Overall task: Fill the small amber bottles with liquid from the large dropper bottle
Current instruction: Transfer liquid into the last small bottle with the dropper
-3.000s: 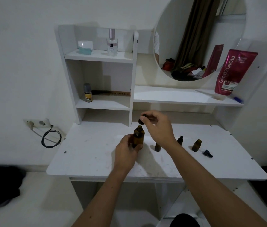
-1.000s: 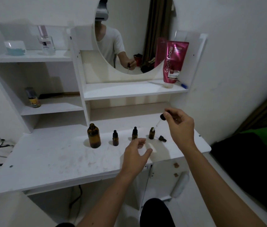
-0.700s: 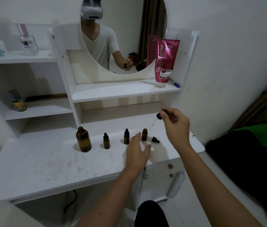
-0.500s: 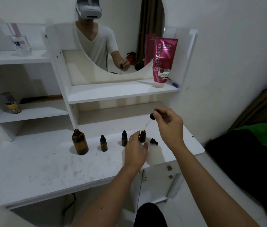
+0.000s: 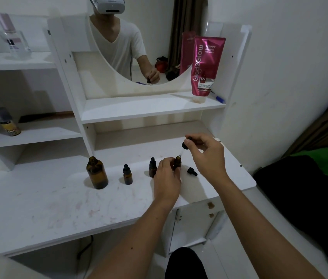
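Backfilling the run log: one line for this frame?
step: filling | left hand: steadies open small bottle | right hand: holds dropper above it | large bottle: uncapped

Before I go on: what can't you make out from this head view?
- Open small bottle: lower body hidden by the left hand; fill level unseen.
- Dropper in the right hand: glass tip too thin to tell any liquid.
- Large bottle: level unreadable through dark glass.

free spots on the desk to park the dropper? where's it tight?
Free: the wide near-left stretch of the desk, in front of the large bottle, and the back strip under the lower shelf. Tight: the right end, where the left hand holds the open small bottle, the right hand holds the dropper, and a loose cap lies between.
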`<move>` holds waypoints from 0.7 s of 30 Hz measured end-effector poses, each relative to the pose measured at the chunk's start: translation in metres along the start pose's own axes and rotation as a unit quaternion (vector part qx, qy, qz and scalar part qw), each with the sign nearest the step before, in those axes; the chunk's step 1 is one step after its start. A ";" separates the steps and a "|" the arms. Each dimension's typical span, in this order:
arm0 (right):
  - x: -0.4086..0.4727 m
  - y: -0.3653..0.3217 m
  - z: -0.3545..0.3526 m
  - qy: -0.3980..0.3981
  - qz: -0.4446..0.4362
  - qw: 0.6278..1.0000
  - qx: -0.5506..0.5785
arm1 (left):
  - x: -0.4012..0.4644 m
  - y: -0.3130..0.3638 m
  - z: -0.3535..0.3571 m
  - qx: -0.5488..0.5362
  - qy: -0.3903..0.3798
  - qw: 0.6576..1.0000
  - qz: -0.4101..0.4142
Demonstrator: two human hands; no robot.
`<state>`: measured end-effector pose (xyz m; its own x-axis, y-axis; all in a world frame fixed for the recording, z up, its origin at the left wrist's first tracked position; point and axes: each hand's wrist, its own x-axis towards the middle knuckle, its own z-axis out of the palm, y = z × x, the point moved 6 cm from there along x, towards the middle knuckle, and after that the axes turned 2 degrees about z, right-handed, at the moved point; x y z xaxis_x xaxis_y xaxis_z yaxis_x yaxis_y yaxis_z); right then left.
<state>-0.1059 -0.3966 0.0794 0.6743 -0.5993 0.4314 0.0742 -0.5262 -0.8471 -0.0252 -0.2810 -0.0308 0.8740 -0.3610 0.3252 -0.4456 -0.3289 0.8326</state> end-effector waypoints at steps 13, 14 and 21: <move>0.001 0.011 0.017 -0.029 0.041 0.998 -0.028 | -0.001 -0.001 0.002 0.003 -0.008 1.000 0.012; 0.001 0.012 0.017 -0.036 0.047 0.998 -0.026 | -0.002 -0.001 0.002 0.004 -0.008 1.000 0.010; 0.002 0.015 0.019 -0.027 0.069 0.997 -0.034 | -0.004 -0.002 0.001 0.005 -0.011 1.000 0.009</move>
<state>-0.0891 -0.3945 0.0614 0.7127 -0.6372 0.2934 -0.0711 -0.4817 -0.8735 -0.0278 -0.2797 -0.0340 0.8615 -0.3854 0.3305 -0.4633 -0.3305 0.8223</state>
